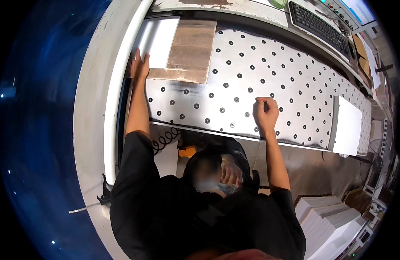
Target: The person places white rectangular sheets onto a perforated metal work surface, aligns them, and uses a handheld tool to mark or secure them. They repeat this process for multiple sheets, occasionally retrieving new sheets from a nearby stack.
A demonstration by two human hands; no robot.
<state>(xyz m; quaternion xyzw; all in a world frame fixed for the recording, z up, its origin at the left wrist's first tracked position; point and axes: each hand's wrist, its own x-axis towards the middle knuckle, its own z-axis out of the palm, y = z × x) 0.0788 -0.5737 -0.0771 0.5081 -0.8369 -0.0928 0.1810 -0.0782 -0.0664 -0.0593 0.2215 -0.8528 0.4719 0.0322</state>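
Observation:
My left hand [140,65] lies with its fingers spread at the left edge of a white sheet [158,41]. The sheet rests on a worn brown board [193,50] at the left end of a metal table [234,86] dotted with dark round fittings. My right hand [268,113] is over the table near its front edge, its fingers curled closed. Nothing shows between them. Farther right, another white sheet or panel [348,125] with a grey edge strip reaches past the table's front edge.
A white rail [122,86] borders the left end. Behind the table are a black keyboard [321,28] and monitor [358,11]. A stack of pale boards [323,221] stands lower right. A black coiled hose [165,139] hangs below; a blurred figure between my arms is unclear.

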